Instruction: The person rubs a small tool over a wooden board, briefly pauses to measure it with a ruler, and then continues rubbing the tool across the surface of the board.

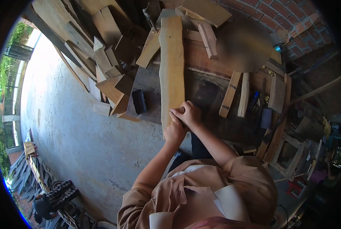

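A long wooden board (172, 61) lies lengthwise on the dark workbench, its left edge wavy and its near end toward my body. Both my hands are together at the near right edge of this board. My left hand (174, 132) is closed, with its thumb side pressed against the other hand. My right hand (189, 114) is closed too, its fingers curled over the board's edge. Whatever sits between the fingers is hidden. A dark open case (139, 101) rests on the bench to the left of the board.
Wood offcuts (107, 57) are piled at the left behind the bench. Narrow strips (230, 93) and a blue-grey cylinder (266, 118) lie on the bench's right side. A brick wall (277, 15) stands behind. Another person (52, 202) is at the lower left.
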Available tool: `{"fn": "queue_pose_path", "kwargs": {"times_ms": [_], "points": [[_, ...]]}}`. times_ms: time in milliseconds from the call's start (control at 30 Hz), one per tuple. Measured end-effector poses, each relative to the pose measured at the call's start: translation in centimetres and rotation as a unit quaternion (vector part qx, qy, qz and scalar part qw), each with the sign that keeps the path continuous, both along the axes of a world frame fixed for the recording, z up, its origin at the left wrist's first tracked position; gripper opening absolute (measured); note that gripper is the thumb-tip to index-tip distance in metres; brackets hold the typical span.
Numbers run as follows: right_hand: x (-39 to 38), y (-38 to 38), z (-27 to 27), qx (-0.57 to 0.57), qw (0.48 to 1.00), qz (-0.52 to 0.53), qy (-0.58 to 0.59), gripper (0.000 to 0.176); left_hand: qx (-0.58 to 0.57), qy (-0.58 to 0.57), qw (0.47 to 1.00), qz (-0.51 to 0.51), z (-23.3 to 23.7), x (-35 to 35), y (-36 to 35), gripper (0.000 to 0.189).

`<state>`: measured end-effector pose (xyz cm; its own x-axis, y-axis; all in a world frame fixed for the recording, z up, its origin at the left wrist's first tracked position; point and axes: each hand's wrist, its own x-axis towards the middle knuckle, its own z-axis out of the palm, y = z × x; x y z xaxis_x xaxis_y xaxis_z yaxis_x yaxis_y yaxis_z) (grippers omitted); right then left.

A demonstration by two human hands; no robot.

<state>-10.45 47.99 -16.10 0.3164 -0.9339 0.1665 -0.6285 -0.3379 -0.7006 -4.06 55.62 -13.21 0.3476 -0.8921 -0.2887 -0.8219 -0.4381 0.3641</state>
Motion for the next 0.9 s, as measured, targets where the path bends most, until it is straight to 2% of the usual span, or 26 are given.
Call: {"fn": "queue_pose_path", "kwargs": {"times_ms": [100, 167, 233, 300, 367, 433, 500, 567, 600, 633, 700, 733, 833, 900], "points": [[1.6, -6.9, 0.7, -0.017, 1.000, -0.004, 0.015, 0.044, 0.030, -0.016, 0.999, 0.001, 0.4, 1.6, -7.1, 0.100], [3.1, -12.6, 0.4, -0.034, 0.999, -0.002, 0.016, 0.045, 0.009, -0.016, 1.000, 0.010, 0.8, 2.9, -12.6, 0.097], [5.1, -19.2, -0.3, -0.142, 0.990, -0.014, 0.006, 0.042, 0.002, -0.048, 0.999, 0.007, 1.0, 4.6, -18.9, 0.085], [7.4, -25.8, -1.0, -0.200, 0.978, -0.046, 0.032, 0.045, -0.032, -0.065, 0.997, 0.023, 0.0, 6.4, -25.6, 0.082], [9.2, -31.7, 1.4, -0.188, 0.974, -0.048, 0.117, 0.050, -0.061, -0.084, 0.994, 0.045, 0.5, 7.9, -32.3, 0.064], [11.2, -37.5, 3.5, -0.111, 0.971, 0.002, 0.211, 0.047, -0.082, -0.064, 0.993, 0.052, 0.6, 10.1, -38.2, 0.053], [13.4, -43.1, 3.7, -0.143, 0.955, 0.025, 0.257, 0.047, -0.041, -0.047, 0.997, 0.038, 1.3, 12.5, -43.8, 0.051], [14.5, -46.9, 6.6, -0.049, 0.961, 0.038, 0.270, 0.049, -0.050, -0.096, 0.994, -0.032, 4.4, 13.7, -47.1, 0.045], [15.0, -47.9, 8.1, -0.057, 0.965, 0.015, 0.256, 0.049, -0.071, -0.140, 0.987, -0.036, 4.9, 14.6, -48.9, 0.042], [15.2, -48.4, 9.5, -0.064, 0.968, -0.009, 0.243, 0.050, -0.090, -0.183, 0.978, -0.040, 5.3, 15.1, -49.9, 0.039], [14.9, -48.3, 12.5, -0.047, 0.973, -0.025, 0.223, 0.055, -0.048, -0.135, 0.989, -0.018, 10.5, 14.1, -49.4, 0.037], [14.8, -48.0, 13.6, -0.028, 0.977, -0.040, 0.206, 0.060, -0.067, -0.131, 0.989, -0.002, 11.8, 13.9, -49.0, 0.039], [13.7, -43.8, 16.9, -0.048, 0.978, -0.041, 0.200, 0.066, -0.091, -0.149, 0.985, -0.009, 15.1, 12.6, -43.8, 0.040], [12.3, -39.7, 16.7, -0.089, 0.984, -0.031, 0.149, 0.075, -0.140, -0.107, 0.984, -0.018, 15.6, 11.7, -38.5, 0.046]]}}
